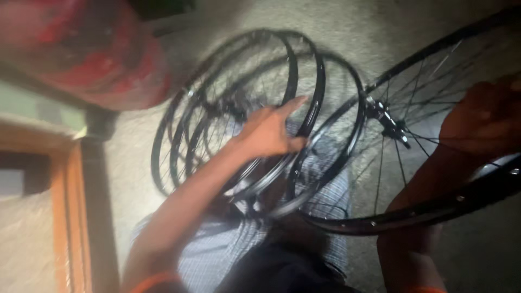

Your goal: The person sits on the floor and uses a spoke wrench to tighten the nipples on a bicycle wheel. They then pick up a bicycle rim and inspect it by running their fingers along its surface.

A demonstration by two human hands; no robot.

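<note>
Left hand (269,132) flat, fingers released, against stacked bicycle rims (239,114) at 11 o'clock. Right hand (483,116) grasps spoked wheel (412,179) at 3 o'clock. Risk: unsteadied rims likely slide onto the carpet (380,32).

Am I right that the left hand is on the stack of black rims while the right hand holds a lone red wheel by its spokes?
Not quite: the head view shows the wheel in the right hand is black, not red. The rest holds: the left hand is on the stack of black rims.
</note>
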